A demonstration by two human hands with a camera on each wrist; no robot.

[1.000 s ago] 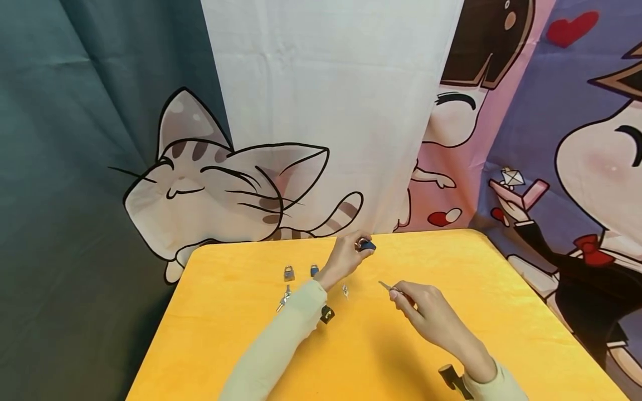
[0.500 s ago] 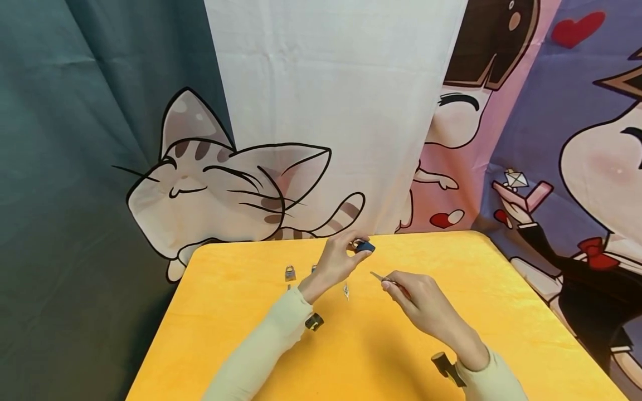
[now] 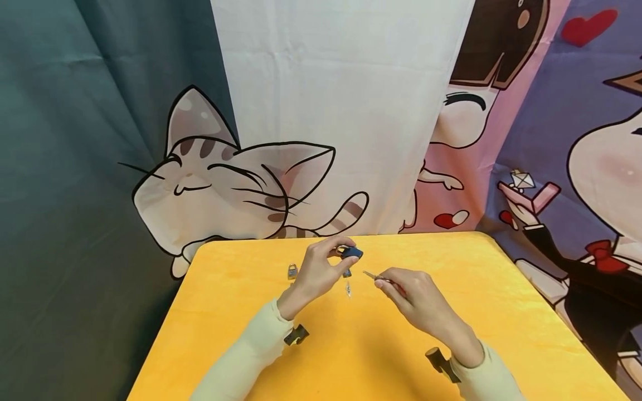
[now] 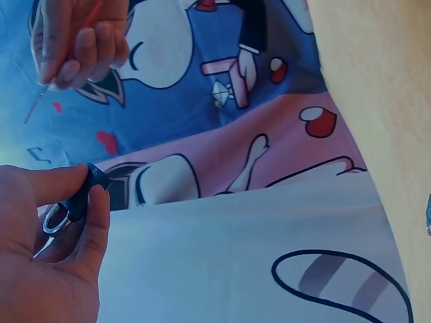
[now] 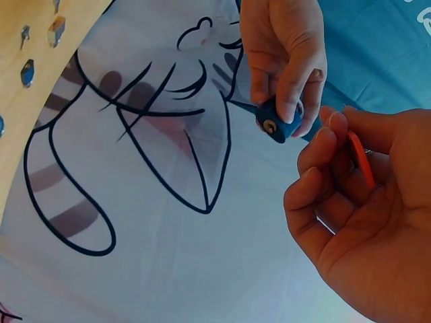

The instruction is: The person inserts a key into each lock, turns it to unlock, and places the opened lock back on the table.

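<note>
My left hand (image 3: 316,270) holds a small blue padlock (image 3: 352,252) above the back of the table, pinched between thumb and fingers. Its metal shackle shows in the left wrist view, and the padlock's keyhole end (image 5: 271,126) faces the right hand in the right wrist view. To the right and slightly lower, my right hand (image 3: 418,295) pinches a thin metal key (image 3: 371,275) with a red strip-like part (image 5: 361,159) inside the fingers. The key's tip points at the padlock, with a gap between them. Fingers hide most of the key's head.
On the yellow table (image 3: 346,351) lie a silver padlock (image 3: 292,272), another blue padlock (image 3: 347,273) and some small keys (image 3: 348,289) in front of it. Printed cloth (image 3: 321,83) hangs behind the table. The left hand covers part of the tabletop.
My left hand has moved left and slightly down with the padlock, uncovering another blue padlock on the table. The right hand has brought the key left and a little up.
</note>
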